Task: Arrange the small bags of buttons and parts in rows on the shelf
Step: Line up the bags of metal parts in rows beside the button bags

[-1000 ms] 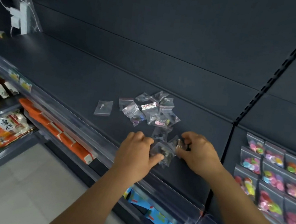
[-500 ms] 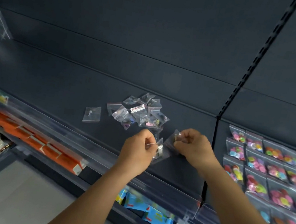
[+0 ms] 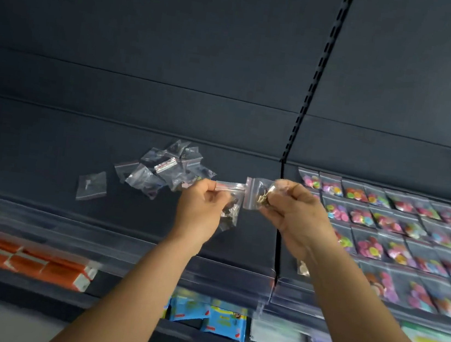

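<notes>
From the head camera, both hands are hovering above the dark shelf (image 3: 49, 147), each holding a small clear bag. The left hand (image 3: 199, 210) is pinching the top edge of a bag (image 3: 230, 203) between thumb and curled fingers, the bag hanging down beside the palm. The right hand (image 3: 296, 211) is curling its fingers round a second bag (image 3: 255, 193) with brassy parts inside. The two bags are sitting just beside each other, lifted off the shelf. Behind the left hand a loose pile (image 3: 167, 171) of bags is lying on the shelf, with one single bag (image 3: 91, 189) lying apart to its left. To the right, rows of bagged coloured buttons (image 3: 398, 222) are covering the neighbouring shelf. Below, orange packs (image 3: 20, 258) and blue packets (image 3: 208, 316) are showing, blurred.
</notes>
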